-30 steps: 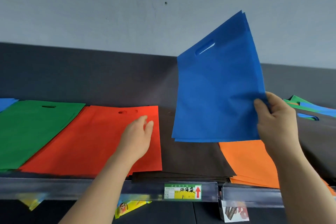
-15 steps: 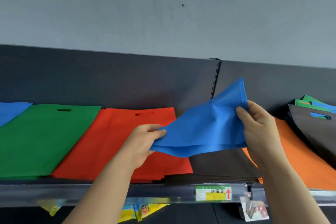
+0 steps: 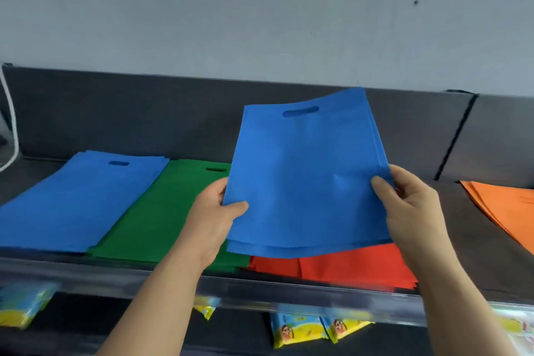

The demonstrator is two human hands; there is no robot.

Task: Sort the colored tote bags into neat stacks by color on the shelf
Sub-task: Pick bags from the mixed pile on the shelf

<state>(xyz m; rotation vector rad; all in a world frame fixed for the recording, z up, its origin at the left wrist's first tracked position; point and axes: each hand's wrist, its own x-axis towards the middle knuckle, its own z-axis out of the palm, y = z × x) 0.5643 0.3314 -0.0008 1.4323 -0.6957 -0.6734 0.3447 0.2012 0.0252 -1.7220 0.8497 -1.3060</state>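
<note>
The left hand (image 3: 212,220) and right hand (image 3: 410,205) each pinch a side edge of the blue bags (image 3: 306,176), held flat between them above the red stack (image 3: 332,266). Light, floppy cloth, I'd say; side grips keep it flat. Half a second ago it sagged crumpled. The blue stack (image 3: 78,199) lies left of the left hand.

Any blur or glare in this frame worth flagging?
Head view: soft, even light, no hard shadows; the held blue bags are sharp; the shelf rail and the packets below it are smeared.
</note>
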